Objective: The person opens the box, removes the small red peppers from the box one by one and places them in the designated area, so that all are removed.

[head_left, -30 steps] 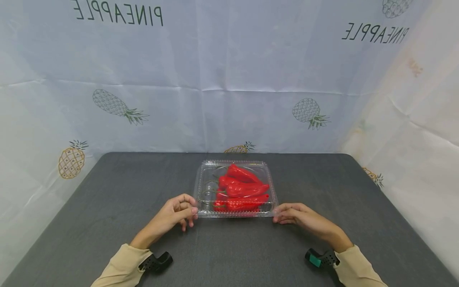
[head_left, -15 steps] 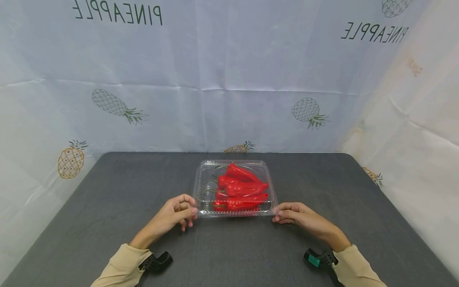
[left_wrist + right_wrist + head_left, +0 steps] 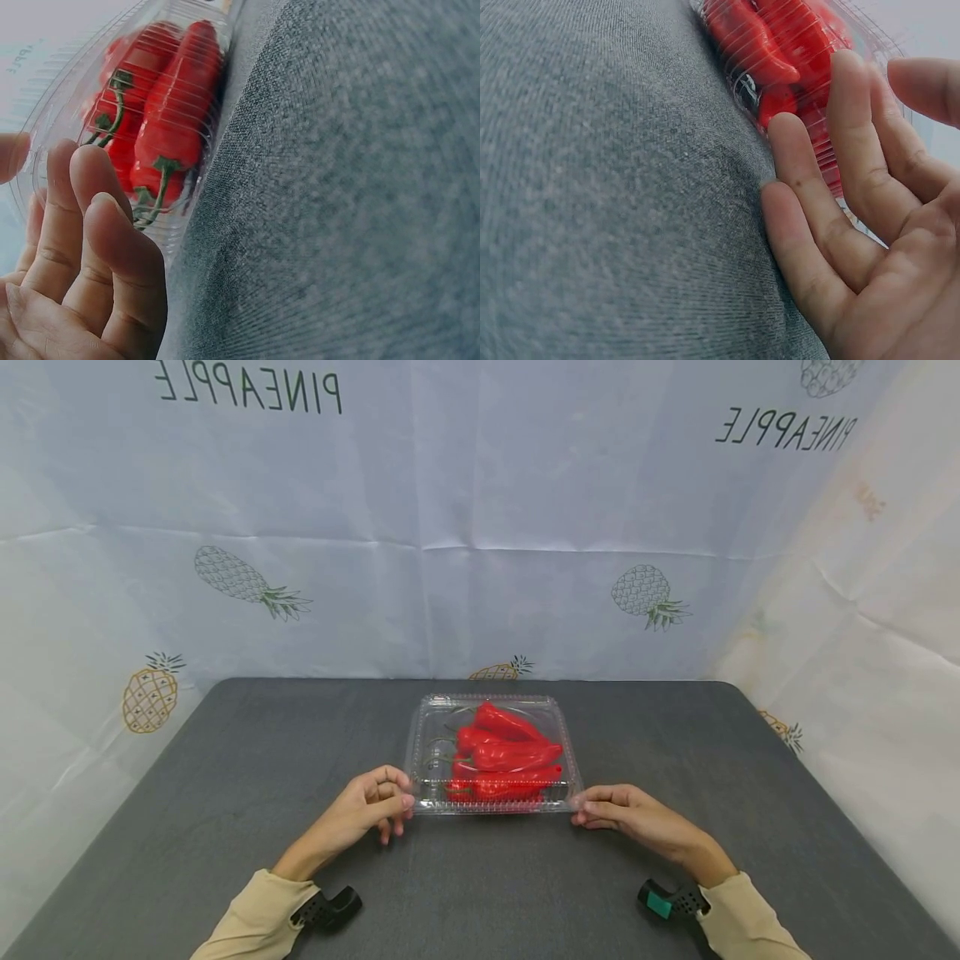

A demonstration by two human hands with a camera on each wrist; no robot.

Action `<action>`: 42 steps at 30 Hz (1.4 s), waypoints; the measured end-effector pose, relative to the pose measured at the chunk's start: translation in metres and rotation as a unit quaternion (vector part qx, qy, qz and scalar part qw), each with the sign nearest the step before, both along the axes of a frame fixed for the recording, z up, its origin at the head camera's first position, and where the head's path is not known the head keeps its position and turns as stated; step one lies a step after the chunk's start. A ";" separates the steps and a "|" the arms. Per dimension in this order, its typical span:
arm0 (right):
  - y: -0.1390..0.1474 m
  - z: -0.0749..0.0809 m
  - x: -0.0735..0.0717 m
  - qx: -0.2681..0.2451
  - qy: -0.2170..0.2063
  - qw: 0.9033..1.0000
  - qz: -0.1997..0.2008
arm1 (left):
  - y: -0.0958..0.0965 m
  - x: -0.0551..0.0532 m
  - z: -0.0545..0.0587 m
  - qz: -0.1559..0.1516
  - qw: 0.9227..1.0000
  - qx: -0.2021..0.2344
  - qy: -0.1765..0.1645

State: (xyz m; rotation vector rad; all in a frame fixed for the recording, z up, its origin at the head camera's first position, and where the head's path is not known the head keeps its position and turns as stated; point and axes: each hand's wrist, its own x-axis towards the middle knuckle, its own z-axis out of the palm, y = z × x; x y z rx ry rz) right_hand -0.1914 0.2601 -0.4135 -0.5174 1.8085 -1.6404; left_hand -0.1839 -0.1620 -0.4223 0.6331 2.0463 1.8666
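Note:
A clear plastic clamshell box (image 3: 433, 727) stands closed on the grey table. Red peppers (image 3: 517, 756) with green stems lie inside, visible through the lid. At the box's near left corner is my left hand (image 3: 375, 802), its fingers loosely bent and fingertips at the plastic. My right hand (image 3: 622, 814) reaches the near right corner with relaxed fingers. Each wrist view shows the thumb (image 3: 11, 156) apart from the other fingers; in the right one, the fingers (image 3: 851, 97) lie beside the box wall. How firmly either hand touches the rim cannot be told.
The dark grey table (image 3: 487, 893) has rounded far corners. Behind and beside it hangs a pale curtain (image 3: 480, 527) printed with pineapples and lettering. A black device (image 3: 327, 908) is strapped to the left wrist, another (image 3: 672, 900) to the right.
The box and the left hand look the same. My right thumb and fingers have shifted very slightly at the corner.

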 end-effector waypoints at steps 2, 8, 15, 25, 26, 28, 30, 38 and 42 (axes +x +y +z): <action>-0.001 0.000 0.000 0.005 -0.001 1.000 -0.005 | 0.000 0.000 0.000 0.001 1.000 -0.002 -0.005; -0.002 -0.001 0.000 0.025 0.005 1.000 -0.018 | -0.001 0.000 0.000 -0.003 1.000 0.000 -0.009; -0.004 -0.001 0.001 0.046 0.017 0.998 -0.031 | 0.003 0.001 0.000 -0.013 0.999 0.014 -0.027; -0.008 -0.005 0.001 0.043 0.036 0.998 -0.033 | 0.005 0.002 -0.001 -0.020 0.999 0.030 -0.038; -0.008 -0.005 0.001 0.043 0.039 0.998 -0.032 | 0.005 0.002 -0.001 -0.020 0.999 0.030 -0.038; -0.008 -0.005 0.001 0.042 0.043 0.998 -0.030 | 0.005 0.002 -0.001 -0.021 0.999 0.031 -0.038; -0.009 -0.005 0.001 0.042 0.047 0.998 -0.028 | 0.005 0.001 -0.001 -0.022 0.998 0.033 -0.039; -0.010 -0.006 0.002 0.034 0.062 0.997 -0.023 | 0.006 0.002 -0.001 -0.022 0.998 0.040 -0.044; -0.011 -0.008 0.002 0.027 0.073 0.997 -0.020 | 0.006 0.002 0.000 -0.017 0.998 0.038 -0.049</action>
